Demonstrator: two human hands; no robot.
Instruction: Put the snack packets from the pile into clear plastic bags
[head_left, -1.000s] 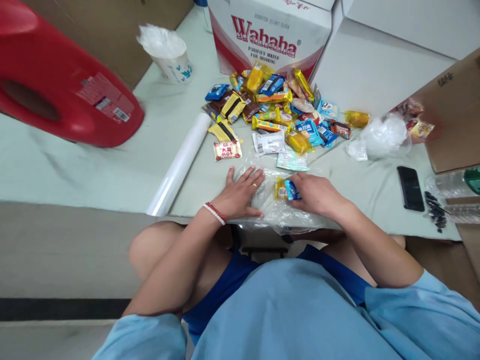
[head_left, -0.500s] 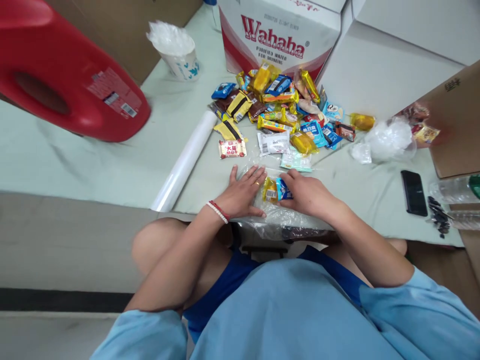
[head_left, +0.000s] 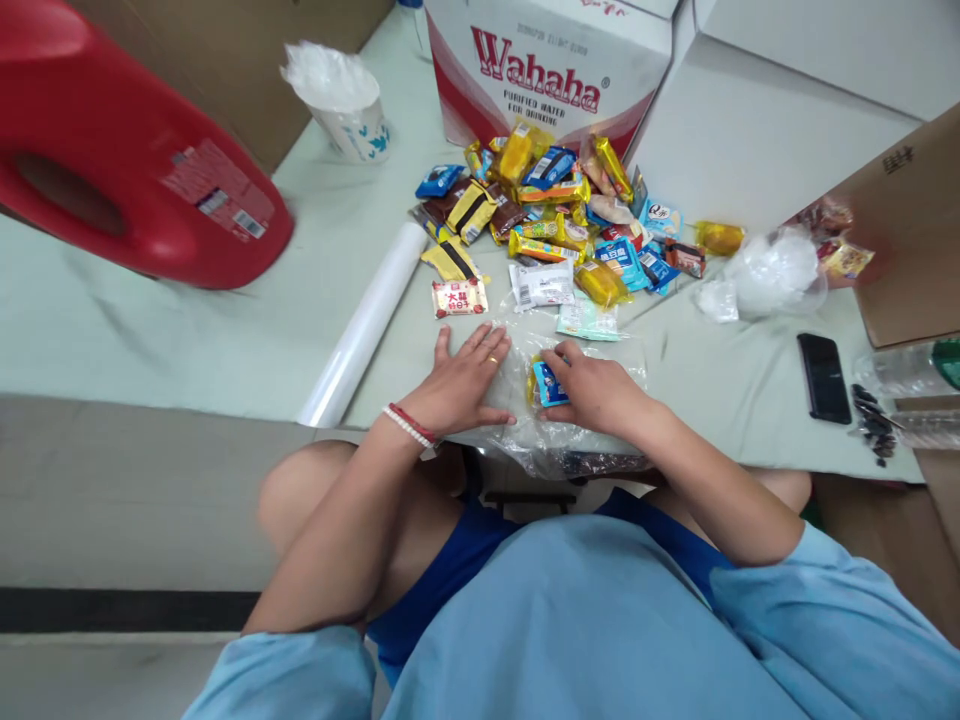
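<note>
Leftward shift of both hands since the earlier frame: the right hand (head_left: 600,395) has carried the blue packet (head_left: 552,384) left across the yellow packet (head_left: 532,388), which now shows only along its left side. Both packets lie on the clear film (head_left: 536,442) at the near side of the table (head_left: 720,390), directly in front of the person. Right hand: fingers on the far side, thumb on the near side, closed about the blue packet; whether the yellow packet is also gripped cannot be told. Left hand (head_left: 469,385): palm down, fingers spread, thumb pointing right, at the film's left part; nothing is seen in its grasp. Far side: the pile (head_left: 547,205) of packets, with the white sachet (head_left: 541,285) at its near margin. Left: the roll (head_left: 364,325), lying obliquely. Handling, as judged: the two packets are best kept stacked and square, pressed lightly so that the upper one does not slide off. The spread hand serves well as an anchor if it bears on the film. Particular care is due at the near edge, where the film is wrinkled and overhangs the table; slack there could drag the packets out of line.
</note>
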